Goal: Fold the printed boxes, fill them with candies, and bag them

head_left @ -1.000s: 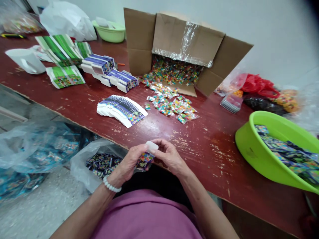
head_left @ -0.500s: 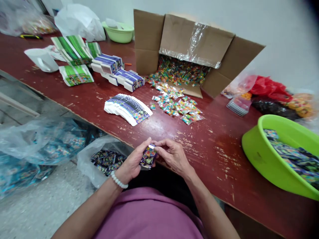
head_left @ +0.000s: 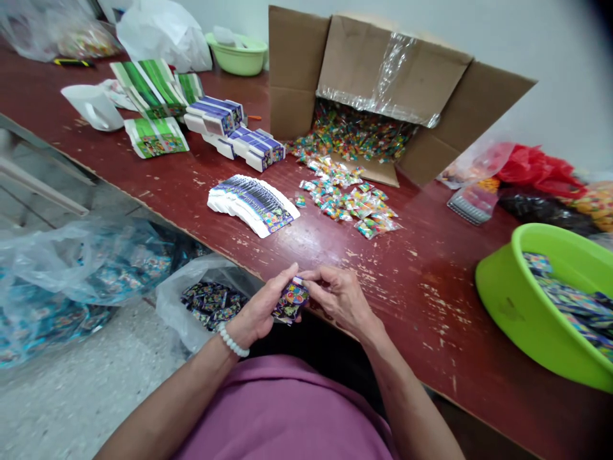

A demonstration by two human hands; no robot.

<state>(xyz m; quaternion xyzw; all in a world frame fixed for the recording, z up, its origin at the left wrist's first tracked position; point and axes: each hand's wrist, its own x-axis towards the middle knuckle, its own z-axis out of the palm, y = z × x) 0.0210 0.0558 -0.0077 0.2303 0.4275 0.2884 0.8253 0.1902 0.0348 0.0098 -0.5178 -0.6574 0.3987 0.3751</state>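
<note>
A small dark printed candy box [head_left: 291, 300] rests in my left hand [head_left: 261, 312], thumb along one side and fingers beneath. The thumb and forefinger of my right hand [head_left: 338, 295] pinch its top end, where a bit of white flap shows. Whether anything is inside the box is hidden. Just beyond my hands lies a fanned stack of flat purple-and-white cartons [head_left: 253, 203] on the red table [head_left: 383, 275]. To its right is a loose pile of small clear candy packets [head_left: 352, 201].
A cardboard box [head_left: 378, 70] on its side spills candy packets. Bundled purple cartons [head_left: 239, 131], green cartons [head_left: 156, 137] and a white mug [head_left: 93, 107] stand left. A lime-green basin [head_left: 507, 306] holds printed packs at right. Below the edge, a plastic bag [head_left: 172, 306] contains similar packs.
The white flap at the box's top end shows less than before, with my right fingers still on it. The whole view has shifted slightly; my left hand keeps its hold.
</note>
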